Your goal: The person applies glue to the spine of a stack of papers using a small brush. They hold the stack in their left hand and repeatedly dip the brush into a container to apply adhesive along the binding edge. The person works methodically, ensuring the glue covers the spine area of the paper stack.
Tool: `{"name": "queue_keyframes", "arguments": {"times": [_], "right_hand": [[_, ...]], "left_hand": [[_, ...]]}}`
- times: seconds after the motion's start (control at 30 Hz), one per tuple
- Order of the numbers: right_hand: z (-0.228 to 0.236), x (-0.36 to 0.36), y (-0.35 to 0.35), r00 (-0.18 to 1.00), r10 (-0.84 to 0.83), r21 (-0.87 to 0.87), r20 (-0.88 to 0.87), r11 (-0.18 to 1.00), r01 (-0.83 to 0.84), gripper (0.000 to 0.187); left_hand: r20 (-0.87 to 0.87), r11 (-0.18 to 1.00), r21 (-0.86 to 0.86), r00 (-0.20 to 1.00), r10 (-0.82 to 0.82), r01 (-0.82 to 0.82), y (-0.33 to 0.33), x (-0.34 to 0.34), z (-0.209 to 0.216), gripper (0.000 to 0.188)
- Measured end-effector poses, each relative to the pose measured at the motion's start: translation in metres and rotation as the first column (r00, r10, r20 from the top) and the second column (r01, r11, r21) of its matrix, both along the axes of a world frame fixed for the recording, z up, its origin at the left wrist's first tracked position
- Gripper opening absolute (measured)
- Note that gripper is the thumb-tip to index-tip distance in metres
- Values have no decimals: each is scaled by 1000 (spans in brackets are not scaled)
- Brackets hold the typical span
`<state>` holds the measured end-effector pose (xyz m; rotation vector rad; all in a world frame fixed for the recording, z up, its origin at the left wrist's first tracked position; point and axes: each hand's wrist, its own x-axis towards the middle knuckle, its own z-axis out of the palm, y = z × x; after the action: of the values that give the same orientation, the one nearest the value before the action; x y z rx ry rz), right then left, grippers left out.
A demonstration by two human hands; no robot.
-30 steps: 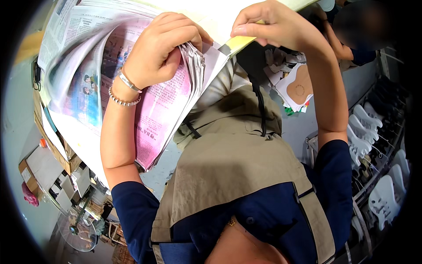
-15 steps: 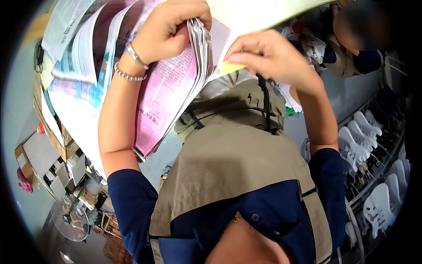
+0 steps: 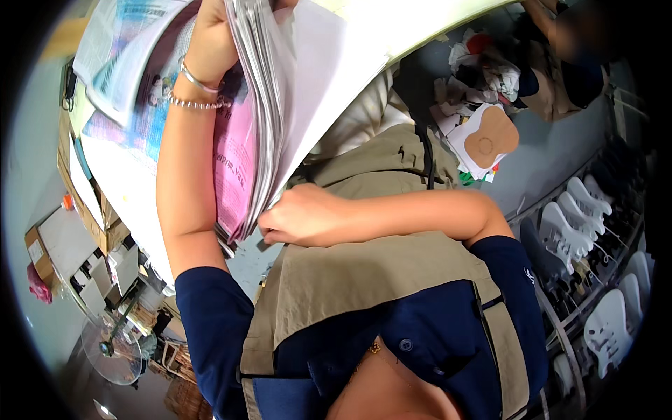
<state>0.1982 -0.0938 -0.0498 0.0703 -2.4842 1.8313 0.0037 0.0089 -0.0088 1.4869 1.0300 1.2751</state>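
Bunched upright at the table's edge is a thick sheaf of newspapers (image 3: pixel 269 105), with a pink printed page (image 3: pixel 234 168) on its left side. My left hand (image 3: pixel 213 42) grips the sheaf near its upper end; some of its fingers are behind the paper. Down at the sheaf's lower end, my right hand (image 3: pixel 304 213) is closed, with its fingers against the paper edges. A small greyish end pokes out below those fingers, too little to name. Loose, curling newspaper sheets (image 3: pixel 129 70) spread out left of my left wrist.
The pale table (image 3: pixel 364 35) runs under the papers. On the right floor lie a brown board cutout (image 3: pixel 493 136) on white sheets and crumpled paper (image 3: pixel 483 70). Another person (image 3: pixel 560 84) is at upper right. White shaped panels (image 3: pixel 605 332) hang on a rack; a fan (image 3: pixel 112 346) stands lower left.
My right hand has moved down and left to the sheaf's lower end; the yellow thing in it no longer shows. My left hand has shifted up and left, turning the sheaf more edge-on.
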Motion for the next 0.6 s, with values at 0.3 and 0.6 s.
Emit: {"name": "queue_keyframes", "arguments": {"times": [0.3,0.6], "right_hand": [[46,114,135,508,-847,-167,156,485,859,15],[26,101,147,466,-881,-121,81,455,882,11]], "left_hand": [[-583,968,132,806,-99,215,6,22,7,11],[-634,961,167,770,-66,220,9,29,5,12]]}}
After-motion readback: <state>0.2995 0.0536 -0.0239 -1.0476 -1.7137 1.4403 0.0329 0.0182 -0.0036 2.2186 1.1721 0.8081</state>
